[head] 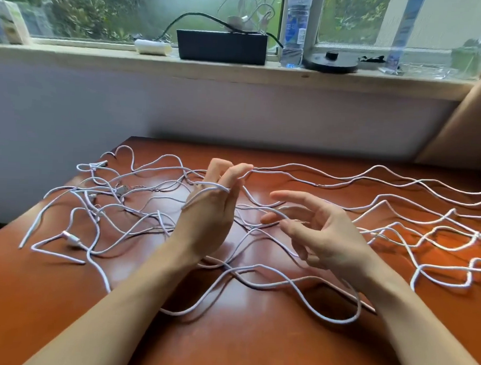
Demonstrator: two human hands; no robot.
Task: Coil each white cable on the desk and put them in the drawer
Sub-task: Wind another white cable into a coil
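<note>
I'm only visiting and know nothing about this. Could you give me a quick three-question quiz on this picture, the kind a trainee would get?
1. True or false: a white cable runs across the back of the left hand.
2. What stands just right of the black box on the windowsill? A) water bottle B) clock C) toaster
3. How many of the cables lying on the desk are neatly coiled?
Key: 1 true; 2 A; 3 none, they all lie loose and tangled.
</note>
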